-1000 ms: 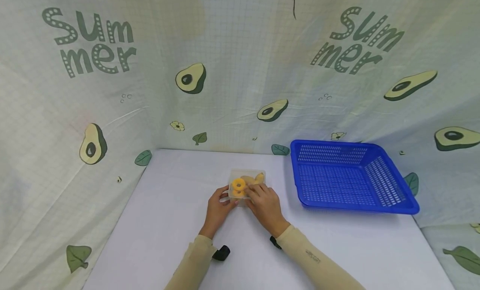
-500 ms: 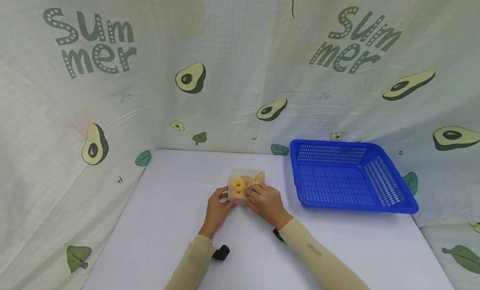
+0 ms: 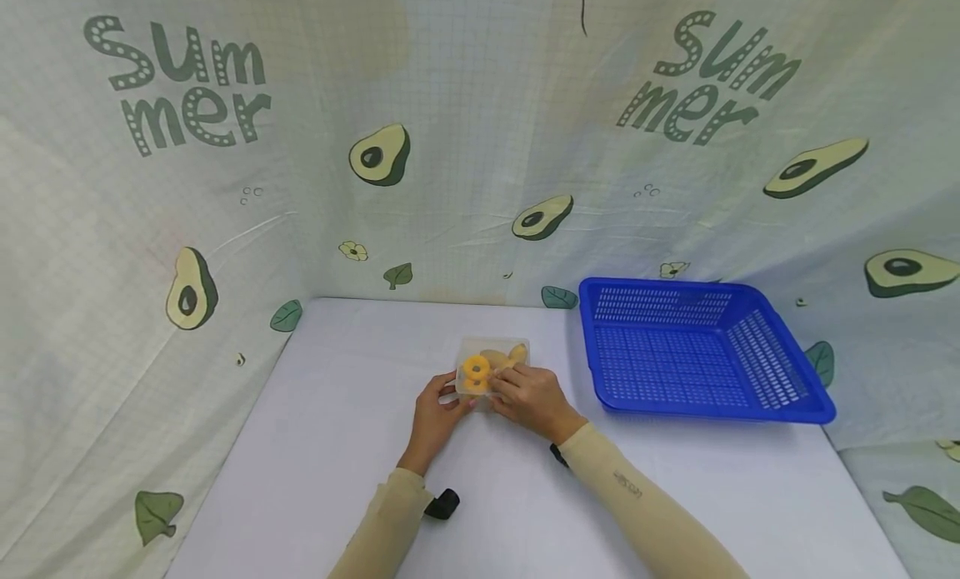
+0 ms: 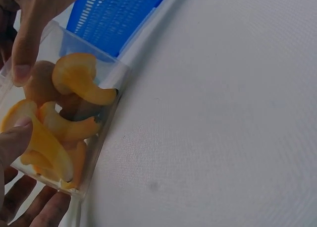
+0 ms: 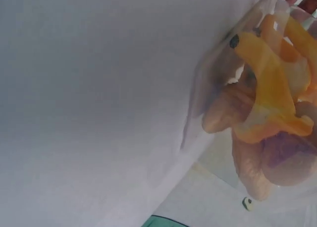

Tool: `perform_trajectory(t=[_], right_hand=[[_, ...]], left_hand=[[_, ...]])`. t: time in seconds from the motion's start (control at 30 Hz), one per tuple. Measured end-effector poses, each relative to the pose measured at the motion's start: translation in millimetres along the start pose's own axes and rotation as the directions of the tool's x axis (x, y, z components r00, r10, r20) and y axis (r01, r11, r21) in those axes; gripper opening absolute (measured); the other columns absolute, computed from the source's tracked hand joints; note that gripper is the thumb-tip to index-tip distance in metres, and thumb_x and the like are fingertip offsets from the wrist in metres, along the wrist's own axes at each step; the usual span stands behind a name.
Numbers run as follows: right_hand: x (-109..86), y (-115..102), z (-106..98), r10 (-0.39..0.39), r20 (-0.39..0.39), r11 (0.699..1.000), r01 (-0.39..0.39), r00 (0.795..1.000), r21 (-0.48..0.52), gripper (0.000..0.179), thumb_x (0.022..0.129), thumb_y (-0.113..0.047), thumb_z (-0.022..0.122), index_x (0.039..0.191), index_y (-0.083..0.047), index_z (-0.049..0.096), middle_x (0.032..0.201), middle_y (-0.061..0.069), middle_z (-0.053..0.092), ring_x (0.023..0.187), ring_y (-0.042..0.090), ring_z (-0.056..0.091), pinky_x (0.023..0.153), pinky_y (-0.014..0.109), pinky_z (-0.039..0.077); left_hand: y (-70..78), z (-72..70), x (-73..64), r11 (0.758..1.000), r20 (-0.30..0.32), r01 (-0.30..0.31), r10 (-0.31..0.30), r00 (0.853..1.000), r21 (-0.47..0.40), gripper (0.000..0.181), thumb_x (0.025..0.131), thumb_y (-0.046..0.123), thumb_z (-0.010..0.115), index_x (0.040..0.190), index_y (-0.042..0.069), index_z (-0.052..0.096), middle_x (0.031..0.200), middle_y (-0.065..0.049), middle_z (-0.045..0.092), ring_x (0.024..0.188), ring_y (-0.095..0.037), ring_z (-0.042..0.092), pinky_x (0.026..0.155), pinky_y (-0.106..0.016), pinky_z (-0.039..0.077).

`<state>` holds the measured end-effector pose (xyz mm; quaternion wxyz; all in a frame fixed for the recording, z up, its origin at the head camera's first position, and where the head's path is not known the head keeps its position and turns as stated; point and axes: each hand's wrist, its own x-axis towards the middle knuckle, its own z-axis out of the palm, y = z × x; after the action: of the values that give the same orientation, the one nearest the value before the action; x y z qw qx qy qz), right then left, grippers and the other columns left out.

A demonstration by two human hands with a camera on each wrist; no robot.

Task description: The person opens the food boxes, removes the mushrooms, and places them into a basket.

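A small clear plastic box (image 3: 472, 346) stands on the white table between both hands. Yellow trumpet-shaped curved pieces (image 4: 79, 83) with dark tips fill part of it; from the head their ends look like rings. Beside them lie brownish rounded pieces (image 5: 229, 109). My left hand (image 3: 433, 416) grips the box's left side, thumb in front, fingers wrapping its edge in the left wrist view. At the front right corner, my right hand (image 3: 534, 400) has curled fingers on the box; its thumb (image 4: 24, 63) points down along the wall. The right hand's other fingertips are partly hidden.
A blue perforated plastic basket (image 3: 705, 354) stands to the right, toward the back of the white table (image 3: 360, 337). A pale cloth (image 3: 450, 104) printed with avocados and lettering hangs behind and at the sides. A black wrist device (image 3: 442, 504) sits under the left forearm.
My right wrist and forearm have swung slightly outward to the right. The left hand and the box stay nearly where they were.
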<state>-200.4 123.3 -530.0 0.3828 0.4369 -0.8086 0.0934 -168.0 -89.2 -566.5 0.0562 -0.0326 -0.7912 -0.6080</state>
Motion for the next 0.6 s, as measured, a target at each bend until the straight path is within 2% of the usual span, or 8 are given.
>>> perform_trajectory(t=[0.23, 0.5, 0.6], right_hand=[[3.9, 3.2, -2.1, -0.004, 0.012, 1.0, 0.003, 1.0, 0.02, 0.03, 0.071, -0.025, 0.098, 0.095, -0.013, 0.085, 0.09, -0.003, 0.078, 0.077, 0.012, 0.072, 0.067, 0.023, 0.063], [5.6, 2.3, -4.4, 0.048, 0.017, 0.997, -0.049, 0.999, 0.063, 0.03, 0.07, -0.026, 0.099, 0.093, -0.014, 0.084, 0.09, -0.004, 0.078, 0.075, 0.013, 0.072, 0.064, 0.024, 0.063], [8.7, 1.6, -7.9, 0.09, 0.027, 0.992, -0.092, 0.996, 0.086, 0.028, 0.071, -0.024, 0.098, 0.093, -0.014, 0.084, 0.089, -0.004, 0.077, 0.073, 0.013, 0.07, 0.061, 0.024, 0.062]], left_hand=[[0.1, 0.5, 0.9, 1.0, -0.005, 0.002, -0.002, 1.0, 0.012, 0.057, 0.087, 0.001, 0.086, 0.137, -0.005, 0.062, 0.132, -0.023, 0.063, 0.118, -0.043, 0.066, 0.093, -0.036, 0.064], [1.8, 0.3, -0.5, 0.999, -0.006, 0.032, -0.032, 0.999, 0.007, 0.058, 0.087, 0.002, 0.086, 0.138, -0.005, 0.06, 0.137, -0.024, 0.061, 0.12, -0.042, 0.065, 0.094, -0.035, 0.063], [1.7, 0.4, -1.4, 0.999, -0.012, 0.041, -0.041, 0.999, 0.009, 0.058, 0.087, 0.002, 0.086, 0.139, -0.006, 0.06, 0.138, -0.025, 0.061, 0.12, -0.042, 0.065, 0.094, -0.036, 0.063]])
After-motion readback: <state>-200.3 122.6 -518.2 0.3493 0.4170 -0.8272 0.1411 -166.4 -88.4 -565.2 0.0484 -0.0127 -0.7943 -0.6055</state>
